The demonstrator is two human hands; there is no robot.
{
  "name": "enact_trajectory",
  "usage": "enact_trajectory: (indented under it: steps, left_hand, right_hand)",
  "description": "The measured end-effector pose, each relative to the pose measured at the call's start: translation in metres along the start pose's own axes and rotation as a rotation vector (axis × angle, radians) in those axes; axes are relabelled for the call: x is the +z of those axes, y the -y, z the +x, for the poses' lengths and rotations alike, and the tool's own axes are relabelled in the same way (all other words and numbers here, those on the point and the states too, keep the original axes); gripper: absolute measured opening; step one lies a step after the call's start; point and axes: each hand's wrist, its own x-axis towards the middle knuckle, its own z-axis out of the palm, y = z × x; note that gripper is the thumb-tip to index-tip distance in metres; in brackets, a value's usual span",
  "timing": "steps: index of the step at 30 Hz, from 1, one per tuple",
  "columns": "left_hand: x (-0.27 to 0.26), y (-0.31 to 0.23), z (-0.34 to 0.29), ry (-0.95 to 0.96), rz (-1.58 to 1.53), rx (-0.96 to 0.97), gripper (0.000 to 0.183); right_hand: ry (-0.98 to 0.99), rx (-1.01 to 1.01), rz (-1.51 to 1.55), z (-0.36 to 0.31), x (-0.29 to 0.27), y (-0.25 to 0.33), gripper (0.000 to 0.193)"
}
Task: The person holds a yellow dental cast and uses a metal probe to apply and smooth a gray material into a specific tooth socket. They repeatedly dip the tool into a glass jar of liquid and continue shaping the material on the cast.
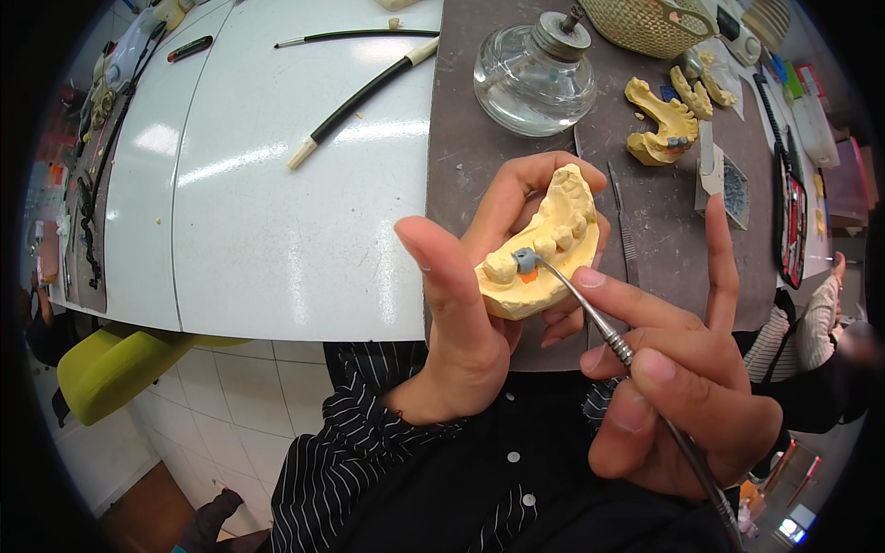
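My left hand (461, 304) is closed round a yellow plaster dental model (530, 290), held up above the bench edge with its teeth toward me. One tooth on it is built up in grey-blue wax (525, 260), with an orange patch just below. Between the thumb and fingers of my right hand (682, 387) is a metal wax carver (613, 339) with a knurled grip. Its thin bent tip touches or nearly touches the wax tooth. My right index finger reaches toward the model's edge, and another finger points upward.
A glass spirit burner (535, 83) with clear liquid stands beyond the model. More plaster model pieces (659, 124), a small box of blue wax bits (735, 194) and a slim metal instrument (622, 226) lie on the brown mat. Black-handled brushes (355, 106) rest on the white table.
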Motion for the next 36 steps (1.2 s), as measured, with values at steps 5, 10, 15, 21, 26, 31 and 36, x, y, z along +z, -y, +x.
enact_trajectory:
  steps: [5, 10, 15, 21, 26, 31, 36]
  left_hand:
    - [0.004, -0.002, 0.001, 0.016, -0.012, -0.019, 0.106]
    - [0.003, 0.000, 0.000, -0.051, -0.011, -0.017, 0.105]
    - [0.012, -0.007, 0.001, -0.011, -0.105, -0.100, 0.110]
    - [0.006, -0.009, -0.001, -0.003, -0.158, -0.112, 0.114]
    - [0.009, -0.010, 0.001, -0.048, -0.170, -0.164, 0.113]
    - [0.012, -0.012, 0.003, -0.125, -0.160, -0.155, 0.111]
    - [0.013, -0.011, 0.004, -0.161, -0.164, -0.151, 0.110]
  right_hand:
    - [-0.120, -0.052, 0.093, -0.004, 0.007, -0.006, 0.023]
    - [-0.059, -0.085, 0.032, 0.000, 0.001, -0.010, 0.019]
    - [-0.567, -0.137, 0.222, 0.013, -0.016, -0.040, 0.016]
    - [-0.699, 0.062, 0.368, 0.058, 0.003, -0.068, 0.014]
    - [-0.706, 0.045, 0.334, 0.062, 0.015, -0.073, 0.009]
    - [-0.691, 0.064, 0.322, 0.062, 0.018, -0.074, 0.009]
    - [-0.693, 0.051, 0.332, 0.059, 0.019, -0.078, 0.008]
